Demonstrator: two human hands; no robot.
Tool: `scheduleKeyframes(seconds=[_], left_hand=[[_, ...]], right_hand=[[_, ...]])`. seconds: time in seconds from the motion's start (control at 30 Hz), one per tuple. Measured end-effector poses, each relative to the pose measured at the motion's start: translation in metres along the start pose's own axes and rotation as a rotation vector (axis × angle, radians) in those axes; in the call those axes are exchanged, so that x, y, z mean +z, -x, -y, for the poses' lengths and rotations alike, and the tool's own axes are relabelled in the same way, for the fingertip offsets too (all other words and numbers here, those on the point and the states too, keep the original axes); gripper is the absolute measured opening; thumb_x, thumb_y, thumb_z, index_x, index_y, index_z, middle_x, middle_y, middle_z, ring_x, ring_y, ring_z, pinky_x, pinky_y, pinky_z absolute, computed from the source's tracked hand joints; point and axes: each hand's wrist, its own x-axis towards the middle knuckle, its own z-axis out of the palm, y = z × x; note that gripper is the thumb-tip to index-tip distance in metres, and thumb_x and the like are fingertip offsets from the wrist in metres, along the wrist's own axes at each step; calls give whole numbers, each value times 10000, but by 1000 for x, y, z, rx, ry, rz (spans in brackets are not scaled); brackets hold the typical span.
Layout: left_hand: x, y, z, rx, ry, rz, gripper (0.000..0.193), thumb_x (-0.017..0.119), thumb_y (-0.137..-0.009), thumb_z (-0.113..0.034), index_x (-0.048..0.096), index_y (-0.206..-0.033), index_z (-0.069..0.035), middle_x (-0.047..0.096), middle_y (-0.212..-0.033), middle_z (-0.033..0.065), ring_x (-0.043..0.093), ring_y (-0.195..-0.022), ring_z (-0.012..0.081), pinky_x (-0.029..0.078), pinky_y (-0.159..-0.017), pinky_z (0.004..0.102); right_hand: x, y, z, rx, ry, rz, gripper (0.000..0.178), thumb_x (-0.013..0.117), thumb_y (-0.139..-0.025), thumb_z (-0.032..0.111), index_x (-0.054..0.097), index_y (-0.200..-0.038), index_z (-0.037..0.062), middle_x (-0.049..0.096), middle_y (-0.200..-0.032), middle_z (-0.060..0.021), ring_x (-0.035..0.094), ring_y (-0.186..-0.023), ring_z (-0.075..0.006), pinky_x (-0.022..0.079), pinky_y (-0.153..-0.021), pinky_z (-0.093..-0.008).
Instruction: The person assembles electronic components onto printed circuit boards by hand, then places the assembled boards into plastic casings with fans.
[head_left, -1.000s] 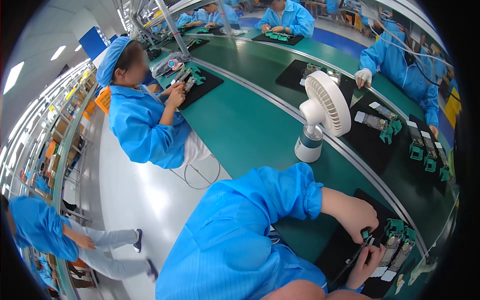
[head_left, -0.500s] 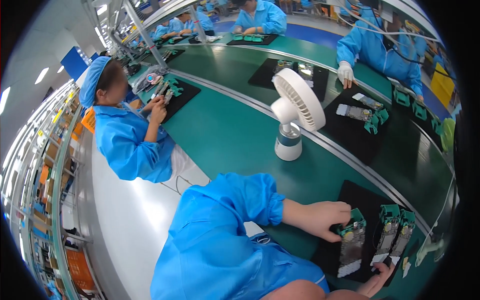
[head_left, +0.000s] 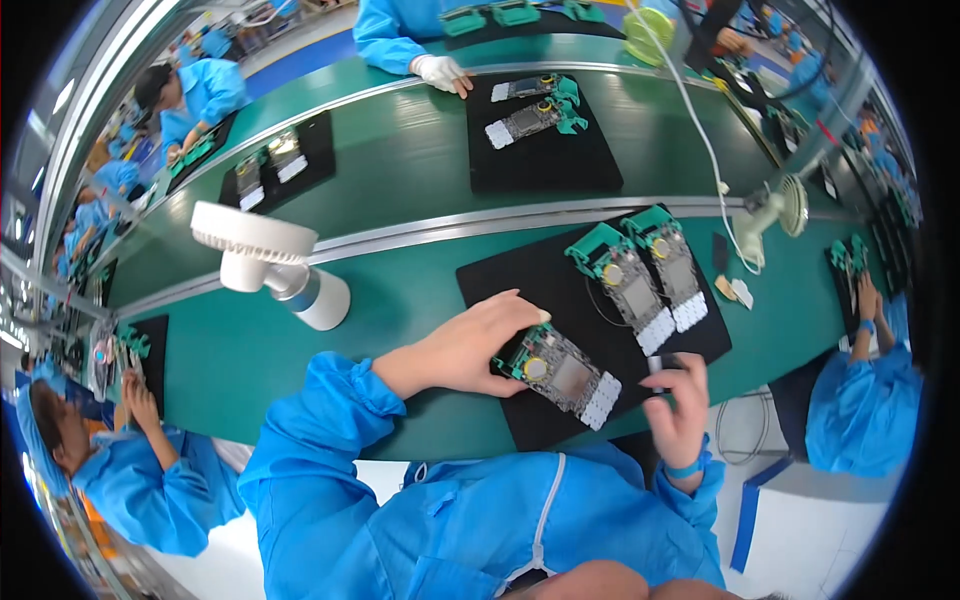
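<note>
On the mat (head_left: 490, 285), the left hand (head_left: 468, 345) pinches a board (head_left: 566, 376), any print unreadable; at its edge, the right hand (head_left: 680, 402) pinches a dark piece (head_left: 656, 374).

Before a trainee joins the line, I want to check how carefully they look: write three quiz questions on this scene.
1. True or false: the right hand grips the circuit board nearest the person.
2. How many other boards lie on the black mat beneath it?
3. What white appliance stands left of that mat?

Key:
1. False; the left hand does.
2. Two.
3. A fan.
</note>
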Motion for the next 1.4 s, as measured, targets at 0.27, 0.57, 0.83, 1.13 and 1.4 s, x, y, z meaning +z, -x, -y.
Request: scheduleKeyframes(seconds=[0.27,0.57,0.83,1.13,1.4], left_hand=[[22,2,-22,-123,-76,-155,750,794,-658,-210,446,-1293,-15,455,-1268,196,458,-1151,385,413,-977,455],[23,5,-25,-87,-200,-82,683,766,-663,-228,482,-1247,-18,459,-1288,199,474,-1133,386,403,-948,457],[25,5,-28,-82,-183,-92,671,760,-649,-206,490,-1235,-23,461,-1264,198,489,-1085,381,416,-914,446],[23,4,-31,-114,-116,-131,658,773,-647,-189,490,-1224,-50,459,-1260,189,422,-1223,394,351,-993,514],[22,5,-31,323,-373,-309,173,715,-704,-159,620,-846,-129,571,-1120,75,512,-1135,318,398,-905,526]], right_hand=[[60,-15,12,-323,205,72,455,836,-653,183,601,-1028,77,504,-1072,-138,505,-971,-344,448,-813,-436],[79,-26,3,-234,6,164,195,760,-728,87,627,-870,97,520,-1021,-122,496,-958,-334,425,-801,-419],[81,-21,0,-130,-89,135,143,757,-727,84,644,-814,95,524,-988,-124,498,-951,-323,418,-778,-394],[71,-23,1,-88,-152,156,159,758,-719,42,641,-822,72,523,-987,-125,511,-940,-308,432,-763,-365],[69,-26,0,-150,-78,153,160,743,-712,32,621,-808,70,525,-986,-145,524,-949,-340,440,-788,-399]])
